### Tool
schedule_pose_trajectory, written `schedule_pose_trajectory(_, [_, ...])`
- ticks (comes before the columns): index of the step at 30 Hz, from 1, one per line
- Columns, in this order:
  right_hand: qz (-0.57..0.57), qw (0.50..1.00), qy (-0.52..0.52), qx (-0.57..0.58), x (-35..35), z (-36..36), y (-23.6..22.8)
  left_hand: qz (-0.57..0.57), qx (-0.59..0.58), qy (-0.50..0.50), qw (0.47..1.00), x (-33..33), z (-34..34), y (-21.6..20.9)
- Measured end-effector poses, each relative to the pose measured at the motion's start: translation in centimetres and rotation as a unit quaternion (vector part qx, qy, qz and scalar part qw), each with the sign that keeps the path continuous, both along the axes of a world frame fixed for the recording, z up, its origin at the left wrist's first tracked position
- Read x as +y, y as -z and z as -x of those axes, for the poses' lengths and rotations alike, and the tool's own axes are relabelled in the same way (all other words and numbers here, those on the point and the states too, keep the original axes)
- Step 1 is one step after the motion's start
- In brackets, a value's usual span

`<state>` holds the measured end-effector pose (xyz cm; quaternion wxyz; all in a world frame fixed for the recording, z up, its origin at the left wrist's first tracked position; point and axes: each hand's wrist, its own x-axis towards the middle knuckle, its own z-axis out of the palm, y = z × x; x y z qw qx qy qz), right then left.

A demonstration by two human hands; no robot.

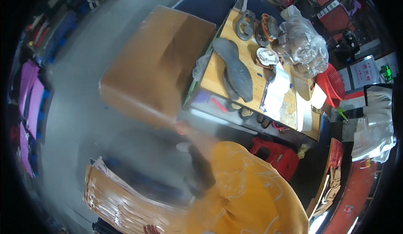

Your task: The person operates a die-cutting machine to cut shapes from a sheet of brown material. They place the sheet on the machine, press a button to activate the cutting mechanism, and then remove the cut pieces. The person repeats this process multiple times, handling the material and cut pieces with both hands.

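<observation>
A large brown sheet (147, 61), blurred along its lower part, spreads above the grey floor. At its lower corner my right hand (182, 127) is closed on the sheet's edge, smeared by motion. My yellow sleeve and shirt fill the lower middle. At the bottom edge, my left hand (152, 229) shows only its fingers, curled over a glossy brown layered sheet (121, 200) with wavy lines. White film hangs along that sheet's upper edge. The rest of the left hand lies outside the picture.
Right of the large sheet, a wooden-topped table (216, 78) bears grey sole-shaped pieces (237, 68), a plastic bag (304, 45), papers and a red basket (331, 85). A red stool (277, 156) stands below. Pink sheets (29, 91) lie at the far left.
</observation>
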<state>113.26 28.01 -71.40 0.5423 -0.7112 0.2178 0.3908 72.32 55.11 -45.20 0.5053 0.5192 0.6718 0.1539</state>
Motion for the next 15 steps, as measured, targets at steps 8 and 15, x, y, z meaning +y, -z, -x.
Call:
schedule_pose_trajectory(8, [0.102, 0.978, 0.145, -0.106, 4.9, -4.5, 11.4, 0.420, -0.094, 0.075, 0.899, -4.2, 4.3, 9.1])
schedule_pose_trajectory(15, [0.272, 0.948, 0.164, 0.011, 6.4, -4.0, 15.9, 0.419, 0.027, -0.018, 0.908, -3.7, 11.0, 8.1])
